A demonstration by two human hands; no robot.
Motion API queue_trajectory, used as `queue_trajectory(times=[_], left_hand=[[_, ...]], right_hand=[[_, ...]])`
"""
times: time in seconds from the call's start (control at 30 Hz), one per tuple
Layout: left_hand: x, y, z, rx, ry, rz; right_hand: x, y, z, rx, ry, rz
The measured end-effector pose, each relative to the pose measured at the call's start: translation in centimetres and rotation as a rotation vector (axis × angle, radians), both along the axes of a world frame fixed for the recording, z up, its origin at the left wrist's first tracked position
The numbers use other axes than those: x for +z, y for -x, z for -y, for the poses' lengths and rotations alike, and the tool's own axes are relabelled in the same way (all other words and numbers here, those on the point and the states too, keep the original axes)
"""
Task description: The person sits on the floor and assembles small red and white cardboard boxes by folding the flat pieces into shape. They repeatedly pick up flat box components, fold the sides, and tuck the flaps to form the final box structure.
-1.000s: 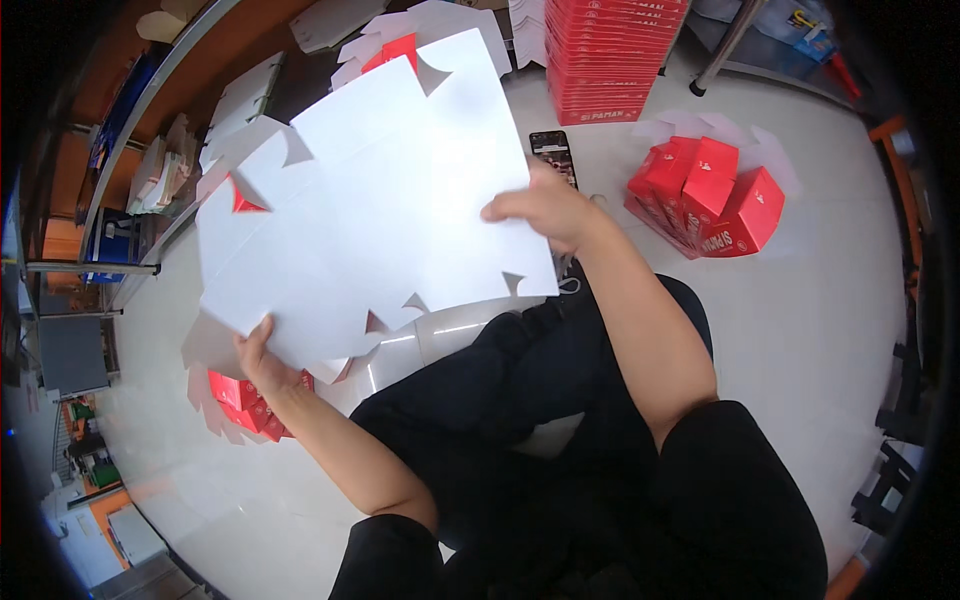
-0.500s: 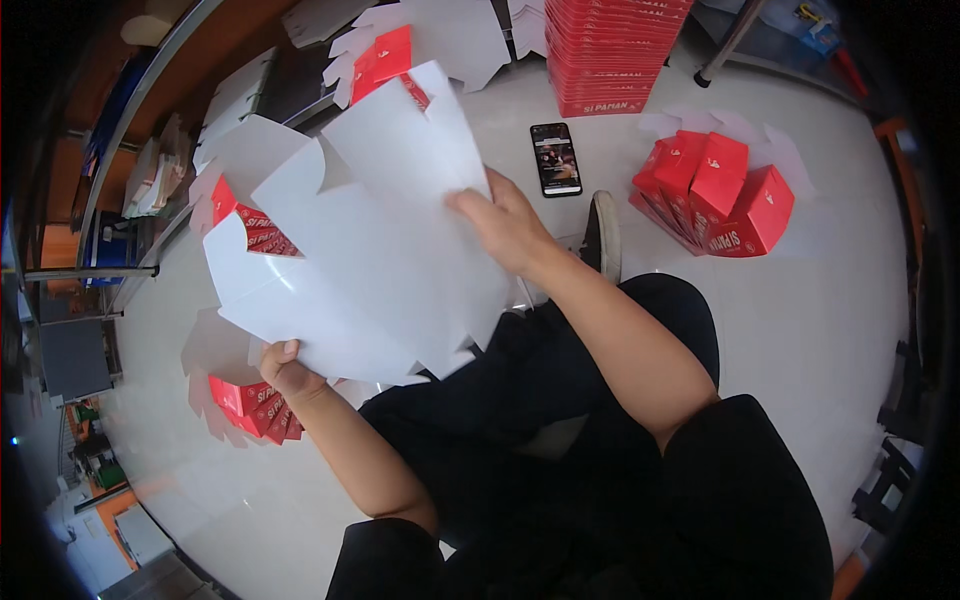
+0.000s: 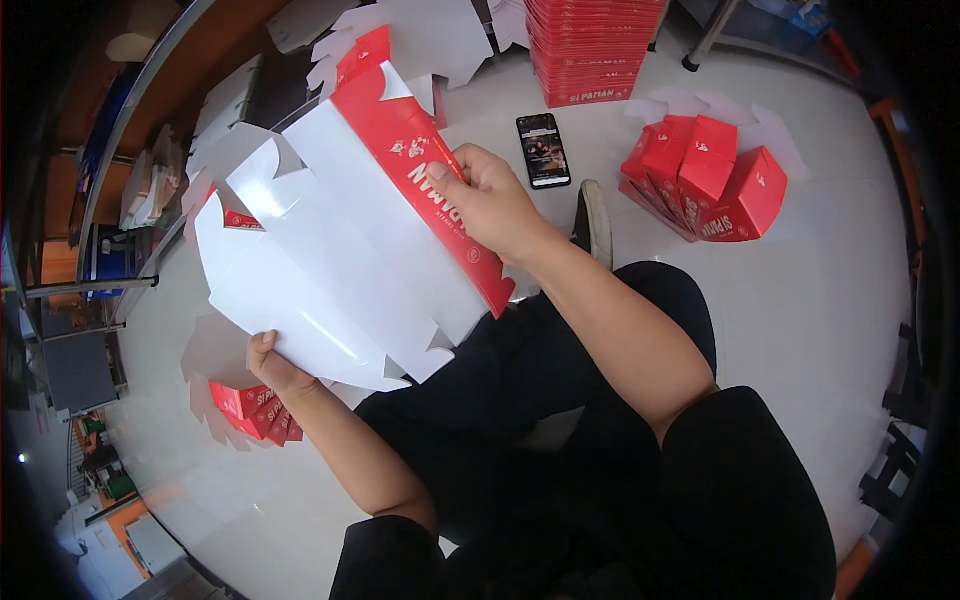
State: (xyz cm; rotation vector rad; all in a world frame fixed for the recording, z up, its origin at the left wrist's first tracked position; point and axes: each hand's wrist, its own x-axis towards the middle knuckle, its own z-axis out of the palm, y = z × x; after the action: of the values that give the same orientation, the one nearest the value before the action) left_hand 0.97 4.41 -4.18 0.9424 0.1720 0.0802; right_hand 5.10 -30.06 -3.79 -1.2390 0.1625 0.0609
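A flat cardboard box blank [image 3: 310, 250], white on its inner face, is held up over my lap between both hands. My right hand [image 3: 487, 205] grips its right side, where a red printed side panel [image 3: 420, 185] is folded over onto the white face, the thumb pressing on the red. At the lower left edge, my left hand [image 3: 278, 365] pinches the blank, thumb on top and fingers hidden beneath. Tabs and notched flaps stick out along the blank's far and near edges. Below my left hand, several part-folded red boxes [image 3: 250, 402] lie nested on the floor.
A tall stack of red folded cartons [image 3: 590, 60] stands at the back. Several nested red boxes [image 3: 705, 180] sit on the right. A phone [image 3: 543, 150] lies near my shoe [image 3: 594, 225]. White blanks [image 3: 430, 40] lie at the back; a metal shelf [image 3: 95, 150] lines the left.
My right hand has folded the blank's right side panel inward, so its red printed face now shows. The left hand keeps its hold and has shifted slightly left.
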Motion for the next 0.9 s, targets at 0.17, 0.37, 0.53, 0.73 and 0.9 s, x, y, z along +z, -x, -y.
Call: queue_trajectory(times=[0.17,0.37,0.53,0.73,0.9], left_hand=[[0.7,0.3,0.5,0.139,-0.184,-0.179],[0.8,0.1,0.8,0.028,-0.205,-0.124],[1.1,0.2,3.0,0.108,-0.418,-0.189],[2.5,0.2,6.1,0.070,-0.593,-0.151],[2.0,-0.1,8.2,0.057,-0.552,-0.162]], right_hand=[[1.7,0.3,1.0,-0.035,0.202,0.079],[0.7,-0.1,0.8,-0.293,0.415,0.261],[1.9,0.3,1.5,-0.281,0.589,0.183],[0.6,-0.8,1.8,-0.105,0.243,0.074],[1.5,0.6,-0.2,0.182,-0.513,-0.023]])
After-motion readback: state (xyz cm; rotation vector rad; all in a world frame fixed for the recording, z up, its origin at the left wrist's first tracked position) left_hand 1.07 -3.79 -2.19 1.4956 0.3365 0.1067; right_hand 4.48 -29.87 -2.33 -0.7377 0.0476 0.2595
